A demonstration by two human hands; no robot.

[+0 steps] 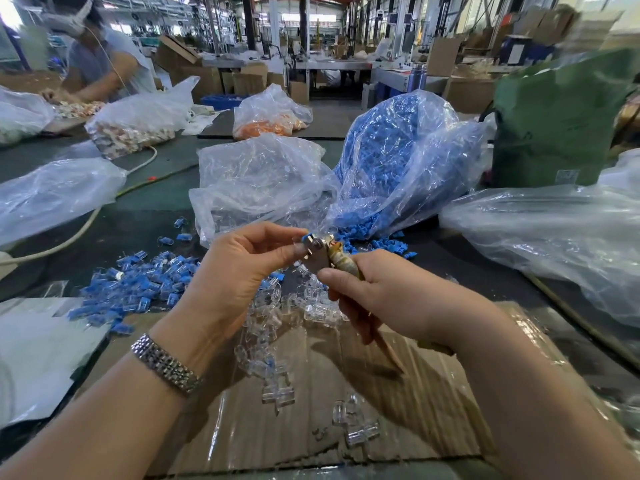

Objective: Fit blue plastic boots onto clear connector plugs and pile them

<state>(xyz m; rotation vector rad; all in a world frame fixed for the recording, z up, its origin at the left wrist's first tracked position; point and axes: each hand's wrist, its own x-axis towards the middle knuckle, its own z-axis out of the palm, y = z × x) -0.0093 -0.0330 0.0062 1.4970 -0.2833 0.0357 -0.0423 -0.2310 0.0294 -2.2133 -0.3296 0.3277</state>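
Head view: left hand [239, 268] pinches blue boot [306, 238]; right hand [384, 292] grips pliers [323, 256].

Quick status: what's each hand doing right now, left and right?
Left hand: fingers pinch a blue boot at the pliers' head.
Right hand: curled round the handles of the pliers.

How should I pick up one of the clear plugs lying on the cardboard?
Take the lone clear plug near the cardboard's middle. Come straight down from above and pinch its two long flat sides; it lies flat with bare cardboard around it, so fingers probably fit either side.
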